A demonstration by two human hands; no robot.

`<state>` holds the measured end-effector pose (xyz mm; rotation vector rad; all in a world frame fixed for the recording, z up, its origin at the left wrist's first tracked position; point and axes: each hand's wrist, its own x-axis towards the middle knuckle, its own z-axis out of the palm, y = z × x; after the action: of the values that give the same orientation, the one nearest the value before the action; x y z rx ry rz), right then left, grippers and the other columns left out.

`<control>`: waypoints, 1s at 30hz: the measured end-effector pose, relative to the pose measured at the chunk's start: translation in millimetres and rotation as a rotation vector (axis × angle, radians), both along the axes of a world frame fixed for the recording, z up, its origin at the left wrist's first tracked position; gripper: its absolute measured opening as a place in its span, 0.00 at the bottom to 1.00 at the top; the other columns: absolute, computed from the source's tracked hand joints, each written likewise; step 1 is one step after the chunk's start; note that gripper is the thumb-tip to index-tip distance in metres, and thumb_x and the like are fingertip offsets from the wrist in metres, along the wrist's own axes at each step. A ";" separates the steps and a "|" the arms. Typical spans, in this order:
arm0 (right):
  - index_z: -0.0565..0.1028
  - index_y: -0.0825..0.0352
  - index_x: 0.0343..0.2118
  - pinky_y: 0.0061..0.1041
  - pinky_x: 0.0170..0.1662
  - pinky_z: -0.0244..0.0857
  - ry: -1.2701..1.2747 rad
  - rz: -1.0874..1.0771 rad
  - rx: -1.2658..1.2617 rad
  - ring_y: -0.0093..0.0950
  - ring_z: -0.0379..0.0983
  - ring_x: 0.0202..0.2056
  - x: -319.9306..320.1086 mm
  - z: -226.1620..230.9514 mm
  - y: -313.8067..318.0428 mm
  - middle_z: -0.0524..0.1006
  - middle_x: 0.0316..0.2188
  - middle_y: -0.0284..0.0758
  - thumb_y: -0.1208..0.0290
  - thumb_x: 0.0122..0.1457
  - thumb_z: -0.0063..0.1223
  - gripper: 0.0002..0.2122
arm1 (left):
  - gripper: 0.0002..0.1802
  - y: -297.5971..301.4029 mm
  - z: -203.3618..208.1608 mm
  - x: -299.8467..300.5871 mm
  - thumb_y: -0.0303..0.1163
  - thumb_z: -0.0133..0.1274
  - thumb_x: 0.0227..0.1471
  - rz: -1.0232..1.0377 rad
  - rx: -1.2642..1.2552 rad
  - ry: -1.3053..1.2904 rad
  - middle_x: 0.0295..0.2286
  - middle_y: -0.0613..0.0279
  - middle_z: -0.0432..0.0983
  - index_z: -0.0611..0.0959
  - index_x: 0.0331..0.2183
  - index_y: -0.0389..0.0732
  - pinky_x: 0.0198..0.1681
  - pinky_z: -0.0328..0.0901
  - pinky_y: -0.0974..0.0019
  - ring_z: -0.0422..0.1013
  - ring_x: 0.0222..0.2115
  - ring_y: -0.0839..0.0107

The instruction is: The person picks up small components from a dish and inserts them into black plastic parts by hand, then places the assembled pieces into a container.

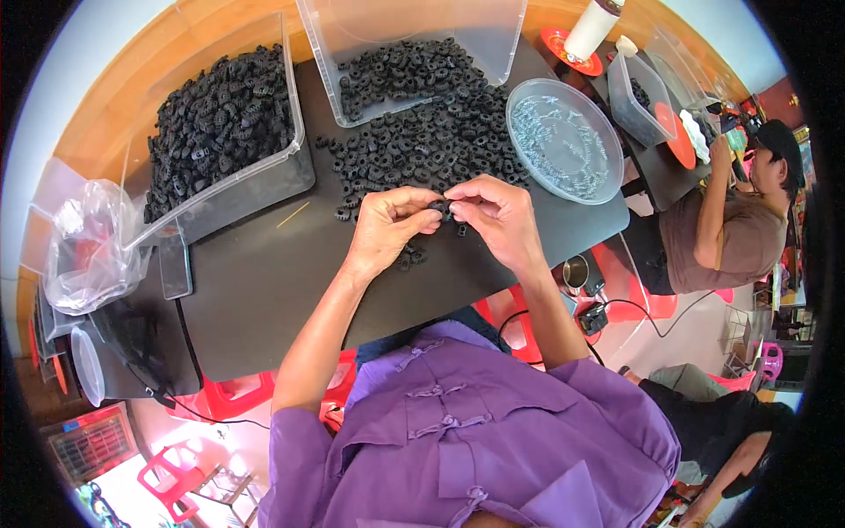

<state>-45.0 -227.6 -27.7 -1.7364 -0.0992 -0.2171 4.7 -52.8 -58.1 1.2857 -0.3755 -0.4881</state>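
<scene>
Both hands meet over the dark table (255,290), pinching one small black plastic part (439,208) between their fingertips. My left hand (387,227) grips it from the left, thumb and fingers pressed together. From the right, my right hand (500,222) closes on the same part, and its fingers hide some of it. Just beyond the hands spreads a loose pile of similar black parts (414,145). A few more black parts (410,258) lie under my hands. To the right of the pile stands a round clear tub (615,176) holding many small shiny metal pieces.
A clear bin (304,163) heaped with black parts stands at the left; another clear bin (414,19) opens toward the pile. A thin yellow stick (293,215), a phone-like slab (175,268) and a plastic bag (92,255) lie leftward. At right sits a co-worker (731,211).
</scene>
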 end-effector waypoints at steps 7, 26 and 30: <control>0.76 0.73 0.31 0.19 0.33 0.70 -0.094 -0.011 -0.313 0.24 0.75 0.28 2.6 3.5 3.3 0.75 0.27 0.37 0.86 0.49 0.53 0.06 | 0.09 0.0 -3.4 0.7 0.20 0.54 0.49 0.001 0.128 -0.121 0.28 0.62 0.77 0.80 0.36 0.32 0.33 0.71 0.74 0.73 0.28 0.78; 0.71 0.70 0.32 0.36 0.34 0.65 -0.368 -0.113 -0.839 0.40 0.68 0.32 3.4 -0.3 31.5 0.69 0.27 0.39 0.83 0.40 0.50 0.12 | 0.03 -6.9 3.0 -6.9 0.19 0.53 0.46 0.164 0.368 -0.318 0.17 0.67 0.71 0.78 0.29 0.31 0.23 0.64 0.74 0.66 0.20 0.83; 0.70 0.69 0.38 0.35 0.35 0.65 -0.349 -0.015 -0.853 0.40 0.66 0.34 0.2 8.6 35.9 0.69 0.30 0.39 0.84 0.41 0.52 0.17 | 0.07 -1.4 0.0 -3.2 0.20 0.52 0.44 0.183 0.357 -0.358 0.22 0.58 0.78 0.80 0.30 0.31 0.24 0.63 0.71 0.68 0.20 0.80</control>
<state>-44.7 -191.7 -19.1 -2.5284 -0.4906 -0.5437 1.6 -54.2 -58.1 1.7443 -0.4769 -0.1688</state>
